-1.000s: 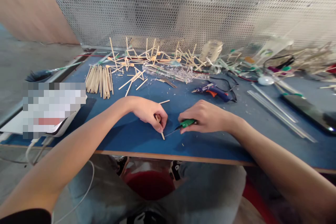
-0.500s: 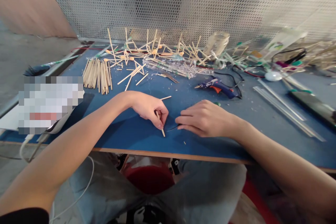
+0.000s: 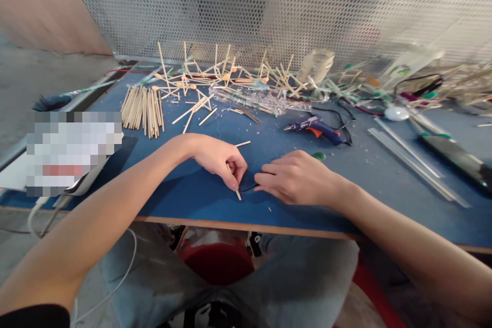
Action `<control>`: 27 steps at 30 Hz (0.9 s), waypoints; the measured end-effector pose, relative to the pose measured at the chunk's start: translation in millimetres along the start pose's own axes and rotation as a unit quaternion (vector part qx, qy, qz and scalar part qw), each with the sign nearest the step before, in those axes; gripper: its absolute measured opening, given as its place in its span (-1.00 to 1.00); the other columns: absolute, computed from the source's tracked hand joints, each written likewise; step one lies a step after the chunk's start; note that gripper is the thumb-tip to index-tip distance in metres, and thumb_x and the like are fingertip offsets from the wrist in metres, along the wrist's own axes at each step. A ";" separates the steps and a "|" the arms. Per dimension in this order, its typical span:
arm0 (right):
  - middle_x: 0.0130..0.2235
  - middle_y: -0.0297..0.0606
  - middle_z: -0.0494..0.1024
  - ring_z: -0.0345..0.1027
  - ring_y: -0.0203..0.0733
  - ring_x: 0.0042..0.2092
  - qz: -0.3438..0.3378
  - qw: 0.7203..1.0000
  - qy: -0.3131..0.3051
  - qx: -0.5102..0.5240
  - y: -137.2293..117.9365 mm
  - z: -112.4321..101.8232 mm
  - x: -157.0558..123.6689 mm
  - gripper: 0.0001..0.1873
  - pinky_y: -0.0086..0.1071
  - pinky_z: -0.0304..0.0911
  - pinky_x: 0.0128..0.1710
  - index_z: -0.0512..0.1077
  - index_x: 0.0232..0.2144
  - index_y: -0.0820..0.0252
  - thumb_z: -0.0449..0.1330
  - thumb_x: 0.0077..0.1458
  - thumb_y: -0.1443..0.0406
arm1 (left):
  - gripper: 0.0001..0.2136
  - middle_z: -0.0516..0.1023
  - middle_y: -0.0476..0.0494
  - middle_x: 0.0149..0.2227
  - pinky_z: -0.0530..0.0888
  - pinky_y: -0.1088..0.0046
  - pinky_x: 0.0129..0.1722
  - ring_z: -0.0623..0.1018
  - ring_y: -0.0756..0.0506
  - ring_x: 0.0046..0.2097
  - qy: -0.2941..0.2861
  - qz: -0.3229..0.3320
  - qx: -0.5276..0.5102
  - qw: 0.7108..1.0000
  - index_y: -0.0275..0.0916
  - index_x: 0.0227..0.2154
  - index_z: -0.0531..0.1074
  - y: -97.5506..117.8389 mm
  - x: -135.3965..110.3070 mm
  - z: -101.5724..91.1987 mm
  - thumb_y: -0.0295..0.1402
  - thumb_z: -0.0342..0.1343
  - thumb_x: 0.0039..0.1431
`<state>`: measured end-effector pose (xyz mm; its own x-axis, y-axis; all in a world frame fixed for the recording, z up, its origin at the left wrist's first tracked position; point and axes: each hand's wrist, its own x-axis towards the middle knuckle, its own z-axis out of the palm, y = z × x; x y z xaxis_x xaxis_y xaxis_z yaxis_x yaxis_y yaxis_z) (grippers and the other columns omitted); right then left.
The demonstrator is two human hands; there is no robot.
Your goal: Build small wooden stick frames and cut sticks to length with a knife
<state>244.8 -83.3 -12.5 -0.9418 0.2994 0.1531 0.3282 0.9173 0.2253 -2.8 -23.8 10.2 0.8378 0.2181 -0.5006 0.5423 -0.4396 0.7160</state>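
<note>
My left hand (image 3: pixel 221 160) is closed around a thin wooden stick (image 3: pixel 239 196) just above the blue tabletop, one end of the stick poking out below the thumb. To its right, my right hand (image 3: pixel 294 179) pinches a thin dark blade (image 3: pixel 248 188), whose handle is hidden in the fingers. The blade's tip reaches the stick by the left thumb; whether it cuts in, I cannot tell. Another wooden stick (image 3: pixel 243 143) lies behind my left hand. Beside my right hand's knuckles is a small green piece (image 3: pixel 319 156).
A blue glue gun (image 3: pixel 317 128) with a black cord lies beyond my right hand. Bundled sticks (image 3: pixel 142 110) sit at left, with stick frames (image 3: pixel 226 74) and plastic wrap (image 3: pixel 253 96) behind. Clear glue sticks (image 3: pixel 411 164) are at right. A mesh panel (image 3: pixel 230 5) stands at the back.
My right hand has shifted slightly left and down, bringing the dark blade up to the stick. My left hand stays nearly still, holding the stick.
</note>
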 end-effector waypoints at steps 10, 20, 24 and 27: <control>-0.47 -0.37 0.46 0.20 -0.27 -0.49 0.000 1.000 -0.012 -0.002 -0.5 2.8 -0.7 -0.66 -0.25 -0.27 -0.44 0.40 -0.34 0.12 -0.03 0.46 0.19 | -0.76 0.64 -0.03 -0.31 0.33 0.47 -0.37 0.54 -0.04 -0.30 -0.004 0.006 0.000 1.000 -0.18 -0.27 0.58 -2.0 1.2 0.2 -0.11 0.26 0.16; -0.45 -0.37 0.51 0.24 -0.26 -0.49 0.009 1.000 -0.008 0.011 -12.8 1.8 8.0 -0.71 -0.24 -0.26 -0.45 0.42 -0.34 0.13 0.02 0.43 0.22 | -0.78 0.67 -0.02 -0.28 0.35 0.47 -0.34 0.55 -0.04 -0.27 0.001 0.001 -0.002 1.000 -0.17 -0.27 0.59 -2.9 3.7 0.2 -0.14 0.27 0.15; -0.50 -0.36 0.46 0.21 -0.28 -0.50 0.000 1.000 0.012 0.011 -0.2 2.0 2.1 -0.58 -0.25 -0.26 -0.45 0.39 -0.39 0.14 -0.06 0.48 0.15 | -0.76 0.66 -0.04 -0.29 0.33 0.47 -0.36 0.54 -0.04 -0.29 -0.003 0.010 -0.013 1.000 -0.18 -0.27 0.60 -3.9 2.5 0.5 -0.12 0.27 0.16; -0.50 -0.37 0.45 0.21 -0.28 -0.50 0.000 1.000 0.007 0.017 3.9 2.5 -0.3 -0.59 -0.25 -0.26 -0.45 0.39 -0.39 0.14 -0.06 0.47 0.15 | -0.74 0.65 -0.04 -0.32 0.32 0.47 -0.38 0.52 -0.04 -0.32 -0.001 0.012 -0.005 1.000 -0.18 -0.27 0.60 -3.4 1.5 0.1 -0.09 0.27 0.15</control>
<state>246.2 -79.1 -14.1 -0.9405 0.2962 0.1665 0.3256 0.9258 0.1923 -3.3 -22.0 6.9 0.8506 0.2055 -0.4840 0.5224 -0.4353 0.7333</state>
